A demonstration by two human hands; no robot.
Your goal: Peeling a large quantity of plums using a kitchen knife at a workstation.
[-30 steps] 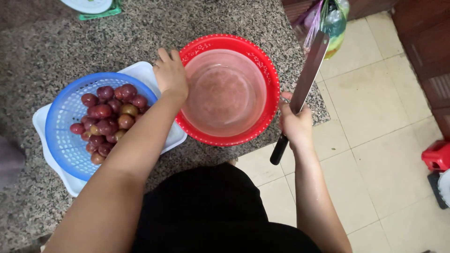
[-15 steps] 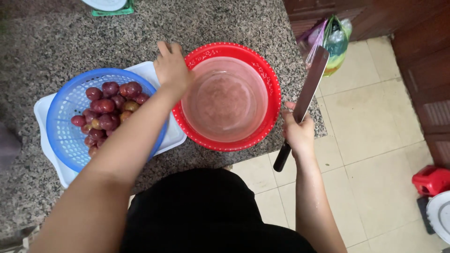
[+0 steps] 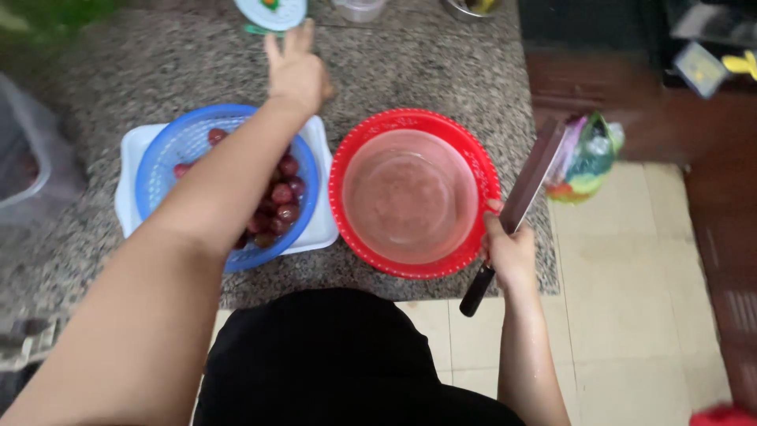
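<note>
The right hand (image 3: 511, 254) is closing its grip around the dark handle of a cleaver (image 3: 516, 213), and the broad blade is pointing up and away from the grip, tilted toward the far right. Just to the left of that grip a red colander (image 3: 473, 162) is sitting on the speckled stone tabletop (image 3: 441, 71), its rim touching or nearly touching the knuckles, and a clear pale bowl (image 3: 410, 196) is nesting inside it. Beyond the blade tip, to the right of the grip, a bunched plastic bag (image 3: 587, 158) of green and mixed colours is hanging off the tabletop's edge above the tiled floor (image 3: 623, 300).

The left hand (image 3: 296, 67) is reaching out over the far part of the tabletop with its grip open, fingers spread and holding nothing. Just beyond the fingertips a round white object with a green edge (image 3: 272, 12) is lying at the top border of the view; whether the fingers are touching it cannot be told. Nearer the person than this grip, under the forearm, a blue colander (image 3: 169, 150) is resting in a white square tray (image 3: 130, 158), and dark red round fruits (image 3: 280, 205) are lying inside it, partly hidden by the arm. The blue colander is standing just beside the red one, to its left. Well to the left of the grip a clear plastic container (image 3: 31, 170) is showing at the frame edge
</note>
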